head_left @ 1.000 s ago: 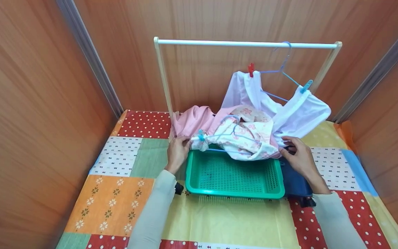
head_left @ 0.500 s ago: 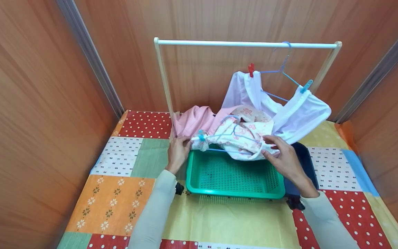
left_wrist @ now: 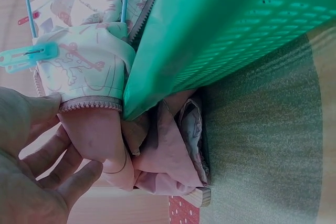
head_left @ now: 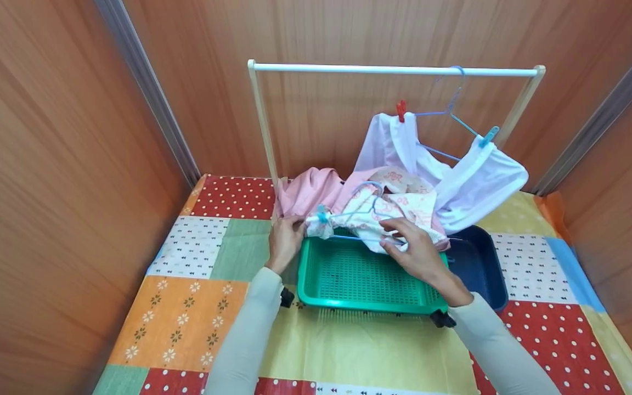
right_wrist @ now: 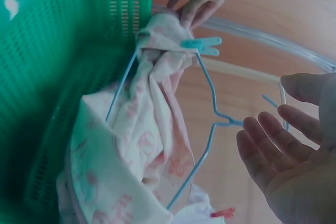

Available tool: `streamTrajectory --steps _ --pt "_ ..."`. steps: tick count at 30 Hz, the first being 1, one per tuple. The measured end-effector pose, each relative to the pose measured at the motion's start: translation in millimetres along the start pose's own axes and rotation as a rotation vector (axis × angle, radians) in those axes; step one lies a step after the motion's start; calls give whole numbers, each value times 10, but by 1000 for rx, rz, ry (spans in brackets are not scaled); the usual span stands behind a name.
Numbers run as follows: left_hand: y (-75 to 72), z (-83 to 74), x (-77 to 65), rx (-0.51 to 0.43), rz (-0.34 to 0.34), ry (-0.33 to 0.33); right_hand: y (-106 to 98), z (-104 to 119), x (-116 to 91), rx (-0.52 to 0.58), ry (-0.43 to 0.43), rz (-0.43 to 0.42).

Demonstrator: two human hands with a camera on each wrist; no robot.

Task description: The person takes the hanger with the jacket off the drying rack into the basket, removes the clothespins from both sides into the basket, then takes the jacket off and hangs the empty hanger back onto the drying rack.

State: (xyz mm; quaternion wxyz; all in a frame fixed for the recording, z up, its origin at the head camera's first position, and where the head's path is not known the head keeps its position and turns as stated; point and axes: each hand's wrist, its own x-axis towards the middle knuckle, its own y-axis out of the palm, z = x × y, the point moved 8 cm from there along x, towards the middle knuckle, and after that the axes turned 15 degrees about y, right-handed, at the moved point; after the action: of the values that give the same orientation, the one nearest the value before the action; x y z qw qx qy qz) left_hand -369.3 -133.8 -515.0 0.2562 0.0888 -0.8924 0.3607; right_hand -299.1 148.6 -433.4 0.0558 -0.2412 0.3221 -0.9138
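A pink zip jacket with white printed lining (head_left: pixel 316 193) lies bunched over the back of the green basket (head_left: pixel 368 306). A blue wire hanger (right_wrist: pixel 229 123) lies on it, and a light-blue clothespin (left_wrist: pixel 31 55) clips the jacket's left end to the hanger. My left hand (head_left: pixel 286 241) pinches the jacket's edge just left of that clothespin; in the left wrist view its thumb rests by the zipper teeth. My right hand (head_left: pixel 417 252) hovers over the right part of the hanger, fingers loosely bent, apart from the wire in the right wrist view.
Behind stands a small rack with a white bar (head_left: pixel 349 68). A white garment (head_left: pixel 472 192) hangs from it on another hanger, held by a red clothespin (head_left: pixel 401 111) and a blue one (head_left: pixel 490 136). A navy tray (head_left: pixel 500 269) sits right of the basket. Wooden panels enclose three sides.
My right hand has moved left from the jacket's right end to above the hanger, uncovering more of the navy tray. The left hand keeps its hold.
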Motion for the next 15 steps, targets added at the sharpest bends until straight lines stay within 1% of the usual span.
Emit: streamTrajectory --steps 6,10,15 --pt "14 16 -3 -4 5 -16 234 116 96 -5 -24 32" --pt "9 14 5 -4 4 -12 388 208 172 -55 -43 62" --pt "5 -22 7 6 7 15 528 283 310 -137 -71 60"
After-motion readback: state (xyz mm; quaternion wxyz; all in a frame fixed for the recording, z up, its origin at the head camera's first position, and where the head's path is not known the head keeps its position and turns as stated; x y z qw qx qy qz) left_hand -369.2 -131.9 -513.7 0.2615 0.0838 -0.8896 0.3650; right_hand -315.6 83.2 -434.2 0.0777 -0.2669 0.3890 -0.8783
